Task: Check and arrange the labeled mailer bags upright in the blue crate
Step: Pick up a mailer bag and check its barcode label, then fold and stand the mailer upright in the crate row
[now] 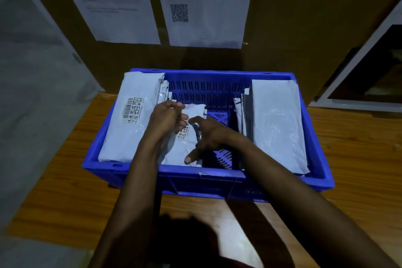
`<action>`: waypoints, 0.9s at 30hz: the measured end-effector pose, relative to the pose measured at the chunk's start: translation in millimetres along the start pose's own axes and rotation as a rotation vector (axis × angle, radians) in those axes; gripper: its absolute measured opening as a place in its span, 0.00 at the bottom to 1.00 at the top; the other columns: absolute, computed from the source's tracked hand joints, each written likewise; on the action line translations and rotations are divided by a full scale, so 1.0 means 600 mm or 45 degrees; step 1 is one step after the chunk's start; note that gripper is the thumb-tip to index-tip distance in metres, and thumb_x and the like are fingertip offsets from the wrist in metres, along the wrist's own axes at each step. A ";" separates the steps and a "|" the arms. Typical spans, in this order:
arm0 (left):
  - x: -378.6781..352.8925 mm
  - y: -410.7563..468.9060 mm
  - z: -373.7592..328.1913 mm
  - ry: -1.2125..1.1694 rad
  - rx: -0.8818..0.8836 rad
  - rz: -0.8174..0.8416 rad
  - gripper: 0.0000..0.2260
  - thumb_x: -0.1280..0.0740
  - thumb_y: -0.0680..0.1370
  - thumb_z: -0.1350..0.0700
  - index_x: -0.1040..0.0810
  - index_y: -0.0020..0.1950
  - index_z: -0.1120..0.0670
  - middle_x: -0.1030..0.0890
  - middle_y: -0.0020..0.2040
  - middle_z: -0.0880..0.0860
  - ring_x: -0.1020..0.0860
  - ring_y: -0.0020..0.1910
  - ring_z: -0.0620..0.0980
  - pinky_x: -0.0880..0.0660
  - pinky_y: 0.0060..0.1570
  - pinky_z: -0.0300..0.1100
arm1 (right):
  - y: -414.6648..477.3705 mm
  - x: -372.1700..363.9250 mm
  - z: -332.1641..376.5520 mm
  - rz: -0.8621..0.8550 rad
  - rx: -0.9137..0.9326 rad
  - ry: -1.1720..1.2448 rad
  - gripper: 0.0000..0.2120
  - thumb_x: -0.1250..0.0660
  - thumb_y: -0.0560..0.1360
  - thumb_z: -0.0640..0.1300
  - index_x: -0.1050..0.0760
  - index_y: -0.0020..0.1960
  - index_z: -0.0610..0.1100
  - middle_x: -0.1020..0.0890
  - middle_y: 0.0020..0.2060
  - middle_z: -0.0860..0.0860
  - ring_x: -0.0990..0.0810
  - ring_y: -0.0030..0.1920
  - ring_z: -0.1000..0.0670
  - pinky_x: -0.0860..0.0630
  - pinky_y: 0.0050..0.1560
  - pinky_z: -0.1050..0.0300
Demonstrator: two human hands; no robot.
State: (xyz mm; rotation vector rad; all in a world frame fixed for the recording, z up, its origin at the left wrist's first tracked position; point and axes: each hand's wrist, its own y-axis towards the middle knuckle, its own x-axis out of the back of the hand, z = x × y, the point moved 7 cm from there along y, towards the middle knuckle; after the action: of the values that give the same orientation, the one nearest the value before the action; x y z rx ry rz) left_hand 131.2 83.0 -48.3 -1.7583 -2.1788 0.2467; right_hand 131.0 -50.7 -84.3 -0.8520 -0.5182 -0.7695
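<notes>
A blue crate (208, 177) stands on a wooden table and holds several white mailer bags. A group leans at its left side; the outermost left bag (128, 128) shows a barcode label. Another group leans at the right, fronted by a plain white bag (278, 126). Between them a smaller labelled bag (182, 148) stands tilted against the left group. My left hand (166, 118) grips the top edge of this bag with curled fingers. My right hand (205, 135) has spread fingers, with fingertips touching the bag's face beside its label.
The wooden table (348, 159) runs under and around the crate. A brown board behind carries two printed sheets (204, 4). A grey wall is at the left and a white-framed panel (369, 72) at the right. The crate's slotted floor (219, 156) shows in the middle.
</notes>
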 end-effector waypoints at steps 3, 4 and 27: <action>-0.002 -0.004 0.006 -0.015 0.014 -0.023 0.09 0.38 0.83 0.59 0.20 0.57 0.59 0.19 0.42 0.60 0.24 0.36 0.55 0.25 0.33 0.45 | 0.003 0.001 0.008 -0.076 0.034 -0.100 0.57 0.14 0.60 0.57 0.41 0.80 0.46 0.34 0.72 0.42 0.30 0.70 0.39 0.27 0.69 0.45; -0.002 -0.004 0.009 0.029 0.026 -0.009 0.09 0.38 0.82 0.58 0.20 0.58 0.58 0.19 0.42 0.60 0.23 0.35 0.55 0.24 0.33 0.45 | 0.004 0.000 0.007 -0.080 0.031 -0.110 0.57 0.14 0.60 0.57 0.41 0.80 0.46 0.34 0.71 0.42 0.29 0.69 0.39 0.26 0.67 0.44; -0.164 -0.078 -0.076 0.033 -0.352 0.369 0.05 0.33 0.82 0.58 0.18 0.53 0.56 0.15 0.44 0.54 0.18 0.40 0.51 0.19 0.38 0.48 | -0.289 0.197 -0.127 -1.252 -0.136 0.147 0.19 0.25 0.75 0.56 0.21 0.64 0.55 0.15 0.52 0.55 0.17 0.39 0.58 0.19 0.51 0.48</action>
State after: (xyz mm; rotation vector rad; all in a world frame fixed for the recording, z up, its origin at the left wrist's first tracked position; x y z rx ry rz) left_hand 123.1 -26.4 -4.6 -2.2165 -2.0116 -0.0137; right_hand 78.4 -232.0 34.1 -0.6132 -0.8044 -1.7447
